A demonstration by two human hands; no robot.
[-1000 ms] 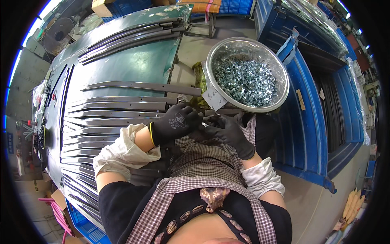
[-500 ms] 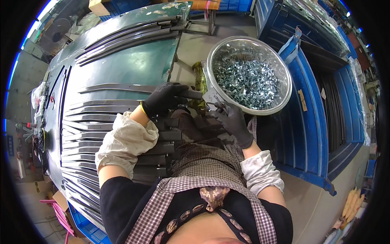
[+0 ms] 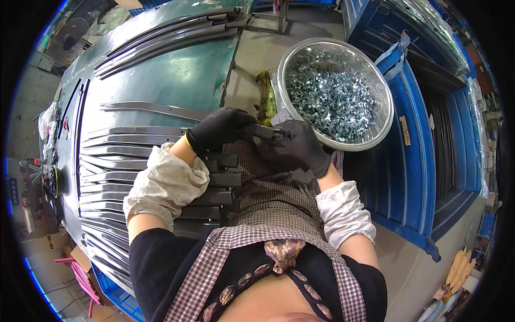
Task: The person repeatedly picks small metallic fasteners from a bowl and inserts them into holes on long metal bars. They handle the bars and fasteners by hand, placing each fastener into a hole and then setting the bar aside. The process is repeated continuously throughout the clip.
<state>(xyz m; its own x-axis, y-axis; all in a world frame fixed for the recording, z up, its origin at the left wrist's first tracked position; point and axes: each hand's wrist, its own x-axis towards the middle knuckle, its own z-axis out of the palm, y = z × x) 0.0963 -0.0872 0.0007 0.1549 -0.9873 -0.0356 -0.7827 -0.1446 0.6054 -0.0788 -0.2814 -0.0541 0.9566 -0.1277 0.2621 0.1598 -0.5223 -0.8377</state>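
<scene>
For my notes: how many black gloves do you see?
2: one on the left hand, one on the right hand, both meeting at a dark metal strip beside the metal bowl.

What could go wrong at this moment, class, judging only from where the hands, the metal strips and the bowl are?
1. Both gloved hands, left hand and right hand, share one dark strip; a slip might drop it.
2. The steel bowl of small metal parts sits right beside the right hand; a bump could spill them.
3. The stacked strips could slide off.
</scene>
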